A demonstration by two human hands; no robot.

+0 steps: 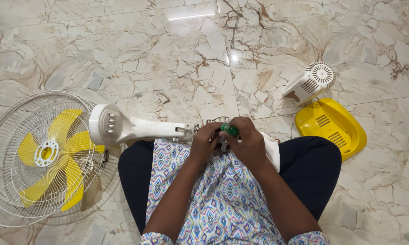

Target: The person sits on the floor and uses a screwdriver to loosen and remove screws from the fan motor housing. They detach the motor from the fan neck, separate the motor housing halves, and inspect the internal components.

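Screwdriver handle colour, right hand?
Green. The screwdriver handle shows between the fingers of the right hand, clearest in the head view.

I see a tunic patterned in blue, white and pink diamonds, with short matching sleeves ending above the elbows, over dark navy trousers on both legs.

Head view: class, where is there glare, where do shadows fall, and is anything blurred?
Head view: glare streak and spot on the floor; soft shadow beneath the fan; hands and screwdriver sharp; edges slightly bowed.
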